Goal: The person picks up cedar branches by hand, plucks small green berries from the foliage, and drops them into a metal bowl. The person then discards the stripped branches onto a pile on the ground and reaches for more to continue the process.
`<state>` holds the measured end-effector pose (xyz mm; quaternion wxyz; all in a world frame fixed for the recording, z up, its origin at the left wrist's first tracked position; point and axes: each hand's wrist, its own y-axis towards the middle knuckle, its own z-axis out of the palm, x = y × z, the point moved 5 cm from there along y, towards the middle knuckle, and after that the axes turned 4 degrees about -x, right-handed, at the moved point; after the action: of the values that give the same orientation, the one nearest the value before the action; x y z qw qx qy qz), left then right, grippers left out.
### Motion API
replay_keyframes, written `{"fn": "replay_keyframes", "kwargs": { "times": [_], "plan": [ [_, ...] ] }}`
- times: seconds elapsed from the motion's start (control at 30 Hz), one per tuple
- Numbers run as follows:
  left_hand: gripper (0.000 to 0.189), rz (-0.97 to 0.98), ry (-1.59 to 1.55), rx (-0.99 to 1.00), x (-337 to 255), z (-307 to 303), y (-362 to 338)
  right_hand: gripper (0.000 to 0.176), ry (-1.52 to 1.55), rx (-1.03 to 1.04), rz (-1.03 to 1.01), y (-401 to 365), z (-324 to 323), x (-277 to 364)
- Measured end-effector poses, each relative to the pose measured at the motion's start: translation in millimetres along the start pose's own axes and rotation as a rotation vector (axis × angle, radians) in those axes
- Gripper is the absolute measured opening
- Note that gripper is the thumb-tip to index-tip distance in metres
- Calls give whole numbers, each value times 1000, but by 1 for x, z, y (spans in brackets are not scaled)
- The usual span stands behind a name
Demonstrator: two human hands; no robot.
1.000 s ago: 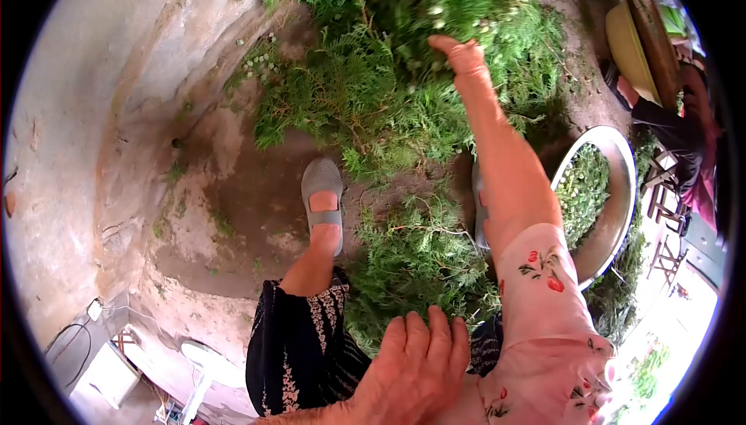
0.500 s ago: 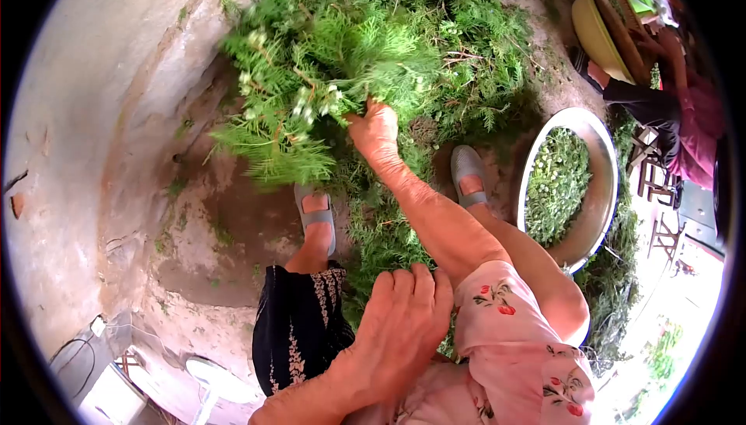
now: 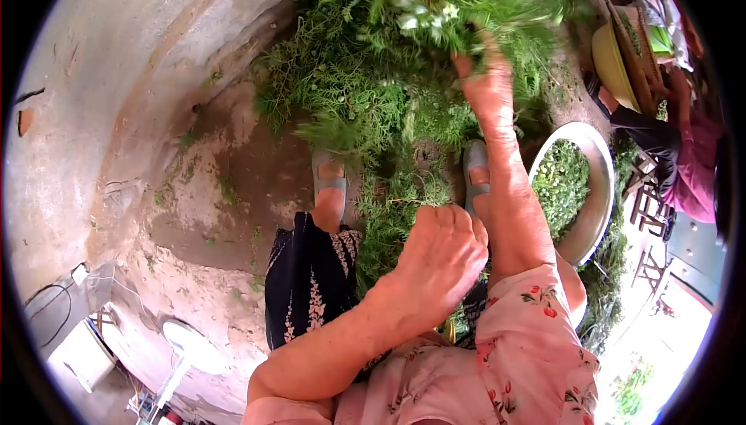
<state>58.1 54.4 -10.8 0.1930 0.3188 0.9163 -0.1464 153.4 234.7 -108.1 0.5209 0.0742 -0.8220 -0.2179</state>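
My right hand (image 3: 488, 91) reaches far forward, its fingers closed round a leafy evergreen branch (image 3: 420, 17) with pale cones on it. The branch is blurred by motion above a heap of cut evergreen sprigs (image 3: 334, 75) on the ground. Close to my lap, my left hand (image 3: 443, 250) is curled with its back towards me; what lies inside the fingers is hidden. Greenery lies on the ground between my feet. A wide metal basin (image 3: 597, 192) to the right of my legs holds plucked green bits (image 3: 561, 188).
At the right edge another person (image 3: 695, 161) sits by a yellow basin (image 3: 612, 64) and a woven tray (image 3: 633, 33). A wall (image 3: 93, 106) rises on the left. A white standing fan (image 3: 196, 346) is at lower left. More greenery lies behind the metal basin.
My right hand has swung the branch to the right and farther forward over the heap. My left hand has moved a little right and up, still curled. The view has shifted slightly.
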Motion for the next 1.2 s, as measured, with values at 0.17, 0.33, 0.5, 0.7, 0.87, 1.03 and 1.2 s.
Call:
{"fn": "replay_keyframes", "kwargs": {
  "times": [0.17,0.33,0.5,0.7,0.87,1.03,1.2],
  "plan": [
    [30,-8,41,38,0,-6,0,35,-280,281,285,-51,3,-67],
    [36,7,-17,47,-2,-2,-2,39,-581,209,115,-57,1,-40],
    [37,39,-18,-13,-2,-6,-5,27,-690,529,139,-62,22,-42],
    [37,31,59,64,-2,1,0,29,-559,73,73,-30,-2,-64],
    [37,-5,47,62,-1,7,8,61,-767,323,156,4,13,-94],
    [35,27,65,94,-4,7,11,85,-500,315,668,13,6,-149],
    [33,34,44,51,-5,3,12,43,-465,227,634,-16,5,-155]
  ]
}}
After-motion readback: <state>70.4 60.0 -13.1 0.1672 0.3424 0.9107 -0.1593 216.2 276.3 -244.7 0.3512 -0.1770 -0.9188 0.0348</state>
